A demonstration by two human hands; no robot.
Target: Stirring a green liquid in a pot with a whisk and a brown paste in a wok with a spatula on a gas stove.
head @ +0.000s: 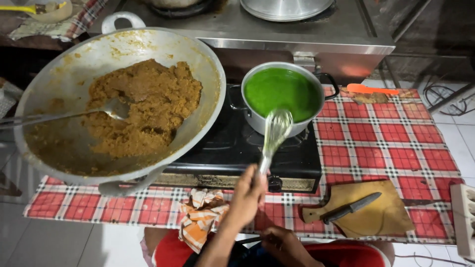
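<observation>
Gripping a whisk [275, 132] by its thin handle, left hand [247, 195] wrapped tight round the lower end, fingers clamped on the metal. Hovering with the wire head at the near rim of the pot [257, 121], coated in green, dripping perhaps. Looking light and springy, those wires — stiff handle, slick when wet, so best taken low on the shaft, just where the hand is sitting now. Holding green liquid [282, 91] nearly to the brim, that pot — likely heavy and sloshy, side handles the place to grab. Resting low by the lap, right hand [284, 244], fingers curled loosely near a thin dark rod; whether pinching it, impossible telling. Sitting on the stove [232, 148], both pot and big wok [198, 59] — brown mash [143, 109] and a ladle [114, 109] inside. Lying on the checked cloth [396, 143]: board [381, 217] with knife [351, 207], orange spatula [371, 89], crumpled rag [203, 212]. Showing no packages, labels or signs anywhere.
</observation>
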